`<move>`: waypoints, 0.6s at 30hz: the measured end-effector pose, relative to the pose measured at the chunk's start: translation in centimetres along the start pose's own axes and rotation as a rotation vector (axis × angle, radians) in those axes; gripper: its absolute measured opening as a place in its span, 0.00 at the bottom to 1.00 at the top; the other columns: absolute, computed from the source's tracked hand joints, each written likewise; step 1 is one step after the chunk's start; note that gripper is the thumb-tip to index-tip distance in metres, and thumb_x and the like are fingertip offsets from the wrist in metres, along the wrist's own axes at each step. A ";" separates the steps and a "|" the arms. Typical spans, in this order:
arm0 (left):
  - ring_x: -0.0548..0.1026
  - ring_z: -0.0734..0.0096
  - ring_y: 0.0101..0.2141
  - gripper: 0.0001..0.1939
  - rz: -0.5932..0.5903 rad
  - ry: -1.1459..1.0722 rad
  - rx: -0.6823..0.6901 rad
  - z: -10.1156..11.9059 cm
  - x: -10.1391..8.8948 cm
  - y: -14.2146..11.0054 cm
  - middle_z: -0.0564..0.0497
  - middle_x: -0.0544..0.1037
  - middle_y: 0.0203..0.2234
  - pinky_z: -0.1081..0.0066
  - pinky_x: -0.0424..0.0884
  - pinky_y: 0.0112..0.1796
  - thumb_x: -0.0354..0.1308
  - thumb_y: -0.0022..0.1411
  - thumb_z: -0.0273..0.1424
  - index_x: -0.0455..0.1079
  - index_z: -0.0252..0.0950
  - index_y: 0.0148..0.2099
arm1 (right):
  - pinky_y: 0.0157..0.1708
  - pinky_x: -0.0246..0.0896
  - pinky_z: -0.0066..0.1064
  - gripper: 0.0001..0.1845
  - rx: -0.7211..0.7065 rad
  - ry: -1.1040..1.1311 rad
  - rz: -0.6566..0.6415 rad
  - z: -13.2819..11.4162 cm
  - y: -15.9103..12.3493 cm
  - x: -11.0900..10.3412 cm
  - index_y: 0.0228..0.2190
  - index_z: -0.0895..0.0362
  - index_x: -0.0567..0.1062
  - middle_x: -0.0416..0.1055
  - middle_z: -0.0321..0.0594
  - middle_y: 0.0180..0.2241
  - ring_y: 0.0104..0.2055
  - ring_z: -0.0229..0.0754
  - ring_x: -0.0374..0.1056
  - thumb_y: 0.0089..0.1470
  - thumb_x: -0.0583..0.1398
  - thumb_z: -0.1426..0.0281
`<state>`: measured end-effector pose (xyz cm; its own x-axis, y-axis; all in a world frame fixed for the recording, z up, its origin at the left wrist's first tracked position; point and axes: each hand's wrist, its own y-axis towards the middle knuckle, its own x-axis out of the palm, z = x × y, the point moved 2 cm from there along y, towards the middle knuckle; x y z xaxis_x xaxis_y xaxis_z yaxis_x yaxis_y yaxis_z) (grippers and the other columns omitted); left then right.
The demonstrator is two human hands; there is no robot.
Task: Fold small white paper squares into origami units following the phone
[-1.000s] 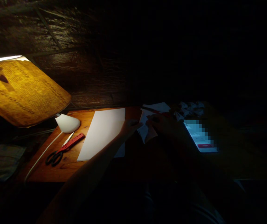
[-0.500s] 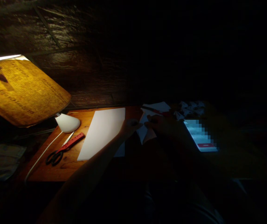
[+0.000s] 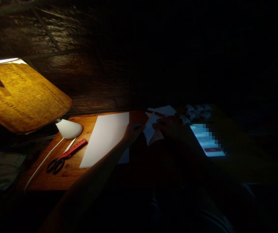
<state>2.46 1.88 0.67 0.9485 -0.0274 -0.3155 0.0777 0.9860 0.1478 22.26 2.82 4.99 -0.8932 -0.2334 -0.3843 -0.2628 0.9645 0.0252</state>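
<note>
A folded piece of white paper (image 3: 151, 130) is held up between my hands over the dark middle of the table. My left hand (image 3: 134, 130) pinches its left edge, fingers closed. On the other side my right hand (image 3: 166, 126) grips the paper's right part, its fingers dim in shadow. Just left of my left hand lies a stack of white paper sheets (image 3: 107, 136). Behind the folded paper are another white paper (image 3: 166, 110) and a dark, slim object partly covered by it.
A lamp with a printed yellow shade (image 3: 27, 97) and white base (image 3: 69, 128) stands at the left. Scissors (image 3: 56, 164) with a red cover lie before it on the wooden table (image 3: 41, 181). A lit phone (image 3: 205, 140) lies right, below several small folded papers (image 3: 198, 111).
The folded paper has turned slightly, its lower point rising a little. My left fingers have shifted slightly left along its edge. The whole view has moved slightly.
</note>
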 end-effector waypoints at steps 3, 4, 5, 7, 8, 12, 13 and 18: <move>0.64 0.75 0.23 0.18 0.013 0.030 0.032 0.4 -0.1 0.0 0.56 0.67 0.18 0.74 0.57 0.26 0.61 0.56 0.43 0.73 0.34 0.24 | 0.25 0.55 0.29 0.27 -0.039 -0.050 0.018 -0.6 -0.2 -0.1 0.15 0.55 0.65 0.63 0.35 0.18 0.25 0.38 0.59 0.48 0.63 0.48; 0.64 0.75 0.23 0.18 0.014 0.039 0.041 0.4 -0.2 0.0 0.56 0.67 0.18 0.74 0.58 0.26 0.60 0.57 0.43 0.72 0.34 0.24 | 0.25 0.54 0.29 0.27 -0.043 -0.081 0.021 -0.7 -0.2 -0.1 0.15 0.55 0.65 0.64 0.35 0.19 0.25 0.37 0.59 0.49 0.63 0.48; 0.64 0.75 0.23 0.18 0.015 0.047 0.048 0.4 -0.2 0.0 0.56 0.68 0.18 0.74 0.58 0.26 0.60 0.57 0.43 0.72 0.34 0.24 | 0.25 0.54 0.28 0.27 -0.036 -0.108 0.021 -0.9 -0.3 -0.1 0.15 0.55 0.66 0.64 0.35 0.19 0.25 0.37 0.59 0.49 0.63 0.49; 0.64 0.75 0.23 0.18 0.012 0.069 0.060 0.4 -0.2 0.0 0.55 0.68 0.18 0.74 0.58 0.26 0.60 0.57 0.44 0.72 0.34 0.25 | 0.25 0.53 0.28 0.26 0.005 -0.123 0.022 -1.2 -0.4 -0.1 0.16 0.56 0.66 0.64 0.35 0.20 0.24 0.37 0.60 0.51 0.62 0.50; 0.64 0.75 0.23 0.19 0.015 0.075 0.064 0.4 -0.2 0.0 0.55 0.68 0.18 0.74 0.57 0.25 0.59 0.58 0.44 0.71 0.34 0.25 | 0.25 0.53 0.29 0.25 0.023 -0.121 0.021 -1.3 -0.5 -0.1 0.16 0.56 0.66 0.65 0.35 0.20 0.24 0.36 0.60 0.52 0.62 0.51; 0.63 0.76 0.22 0.19 0.009 0.054 0.069 0.3 -0.1 0.0 0.56 0.66 0.18 0.74 0.57 0.25 0.59 0.57 0.44 0.70 0.34 0.25 | 0.26 0.52 0.28 0.23 0.015 -0.129 0.022 -1.7 -0.7 0.0 0.16 0.56 0.66 0.64 0.35 0.19 0.24 0.36 0.59 0.54 0.62 0.56; 0.63 0.76 0.22 0.19 0.008 0.045 0.072 0.3 -0.1 0.0 0.56 0.66 0.18 0.74 0.57 0.25 0.60 0.57 0.44 0.70 0.34 0.25 | 0.26 0.51 0.29 0.23 0.007 -0.127 0.024 -1.7 -0.7 0.0 0.15 0.56 0.65 0.64 0.35 0.19 0.24 0.36 0.58 0.54 0.62 0.57; 0.63 0.76 0.22 0.18 0.020 0.045 0.104 0.5 -0.1 0.1 0.56 0.66 0.17 0.74 0.58 0.25 0.60 0.56 0.44 0.70 0.34 0.25 | 0.26 0.52 0.29 0.22 0.011 -0.113 0.056 -1.3 -0.5 0.1 0.15 0.56 0.65 0.64 0.35 0.19 0.25 0.37 0.60 0.53 0.62 0.59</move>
<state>2.48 1.87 1.19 0.9357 0.0019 -0.3527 0.0923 0.9638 0.2501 21.86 2.12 6.11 -0.8595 -0.1639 -0.4841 -0.2085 0.9772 0.0395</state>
